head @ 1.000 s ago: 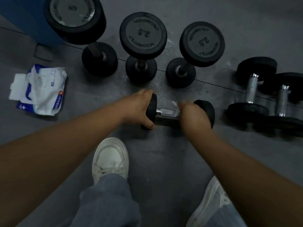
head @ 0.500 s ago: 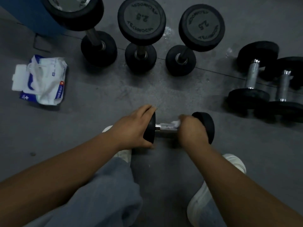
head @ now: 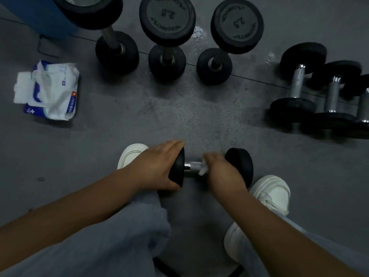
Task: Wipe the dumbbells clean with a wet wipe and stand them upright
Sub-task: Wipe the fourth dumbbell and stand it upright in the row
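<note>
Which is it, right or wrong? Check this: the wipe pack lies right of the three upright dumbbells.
Wrong. In the head view the wipe pack lies on the floor left of the three upright dumbbells, not right of them.

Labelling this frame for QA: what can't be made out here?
Head view only:
- held dumbbell: handle mostly hidden by the right hand and wet wipe.
- leftmost upright dumbbell: top plate cut off by the top edge, marking unreadable.
- rightmost lying dumbbell: cut by the right edge.
- wipe pack: print too small to read.
</note>
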Motion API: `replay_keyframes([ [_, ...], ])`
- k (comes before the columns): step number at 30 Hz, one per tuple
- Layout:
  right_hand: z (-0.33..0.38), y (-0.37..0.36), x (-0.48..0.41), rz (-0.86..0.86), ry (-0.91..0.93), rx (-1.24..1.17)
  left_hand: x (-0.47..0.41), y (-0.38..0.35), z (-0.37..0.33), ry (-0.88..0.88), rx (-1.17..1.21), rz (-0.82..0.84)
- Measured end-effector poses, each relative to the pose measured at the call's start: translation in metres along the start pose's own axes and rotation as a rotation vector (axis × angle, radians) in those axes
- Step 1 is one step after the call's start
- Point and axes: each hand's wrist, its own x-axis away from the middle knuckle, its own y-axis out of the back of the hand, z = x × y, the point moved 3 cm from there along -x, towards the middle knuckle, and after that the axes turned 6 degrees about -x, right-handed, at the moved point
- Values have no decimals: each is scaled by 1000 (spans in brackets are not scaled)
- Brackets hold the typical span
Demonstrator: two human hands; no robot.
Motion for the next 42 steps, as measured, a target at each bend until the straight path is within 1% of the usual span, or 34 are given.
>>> replay_keyframes([
  [1, -6, -1, 2, -16, -51, 45, 2, -2, 0, -10, -7, 1],
  [2, -5, -3, 7, -4, -45, 112, 3, -4, -1, -19, -13, 4],
  [4, -1, -12, 13, 18, 66, 137, 3, -7, -1, -33, -19, 3],
  [5, -2, -12, 13, 34, 78, 107, 2, -7, 0, -41, -24, -1],
  [6, -6, -8, 10, 26, 33, 87, 1, -6, 0, -45, -27, -2],
  [8, -8, -4, 10, -28, -82, 136, 1, -4, 1, -39, -21, 8],
  [9, 0, -7, 12, -31, -79, 168, 1, -3, 1, -39, -12, 7],
  [12, 27, -17, 18, -12, 135, 157, 4, -3, -1, -48, -5, -21],
  [13, 22, -9, 15, 2, 107, 129, 4, -5, 0, -54, -14, -23],
  [14, 12, 0, 10, 1, 25, 107, 4, -7, 1, -55, -23, -24],
  [16, -6, 10, 8, -26, -133, 173, 4, -10, 4, -60, -24, -25],
  [17, -2, 8, 10, -9, -135, 215, 2, -11, 4, -68, -17, -21],
  [19, 21, -1, 11, 49, -14, 210, -3, -8, 7, -68, 7, 9],
  [20, 27, -3, 7, 67, 51, 204, -7, -4, 9, -56, 24, 48],
  [21, 25, 2, -1, 64, 75, 205, -13, 1, 13, -35, 51, 98],
  [23, 9, 23, -17, 29, -5, 197, -25, 15, 23, 23, 129, 161],
  [24, 2, 31, -24, 24, -56, 206, -29, 24, 28, 57, 164, 123],
  [25, -1, 36, -28, 23, -81, 211, -32, 33, 32, 88, 179, 23],
  [26, 1, 41, -33, 9, -74, 197, -33, 40, 32, 102, 170, -113],
  [27, 6, 45, -39, -25, -56, 173, -34, 45, 29, 85, 157, -237],
  [28, 10, 52, -46, -70, -48, 154, -35, 48, 24, 40, 143, -300],
  [29, 12, 59, -56, -109, -57, 145, -38, 47, 17, -14, 106, -281],
  [31, 10, 76, -78, -112, -122, 167, -50, 40, 8, -66, -63, -122],
  [32, 8, 83, -88, -72, -160, 187, -59, 40, 9, -63, -164, -67],
  [33, 8, 90, -96, -22, -181, 205, -70, 44, 11, -66, -245, -56],
  [35, 11, 100, -110, 71, -164, 248, -98, 60, 15, -94, -343, -53],
  [36, 13, 106, -115, 100, -150, 270, -112, 72, 18, -87, -350, -9],
  [38, 12, 118, -124, 85, -146, 263, -137, 92, 24, -37, -239, 149],
  [40, 6, 131, -131, -22, -169, 194, -153, 101, 31, -11, -74, 254],
  [42, 1, 142, -133, -158, -192, 132, -158, 102, 39, 7, 26, 269],
])
